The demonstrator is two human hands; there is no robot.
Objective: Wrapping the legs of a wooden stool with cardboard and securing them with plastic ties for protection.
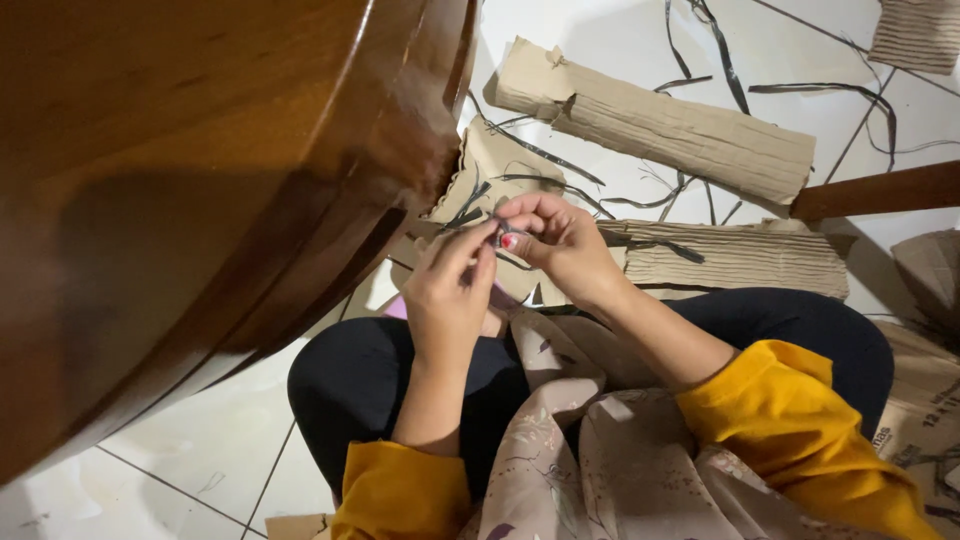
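We pinch a thin dark strip [500,232] between left hand [450,295] and right hand [560,240], both grips clamped on it; cardboard pieces [650,125] lie on the floor beyond.

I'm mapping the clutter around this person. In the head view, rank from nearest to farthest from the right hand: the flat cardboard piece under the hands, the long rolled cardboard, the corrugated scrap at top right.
1. Flat cardboard piece, just beyond the right hand.
2. Long rolled cardboard, farther up the floor.
3. Corrugated scrap, top right corner.

Home, tiled floor [210,430], polished wooden furniture [180,180]
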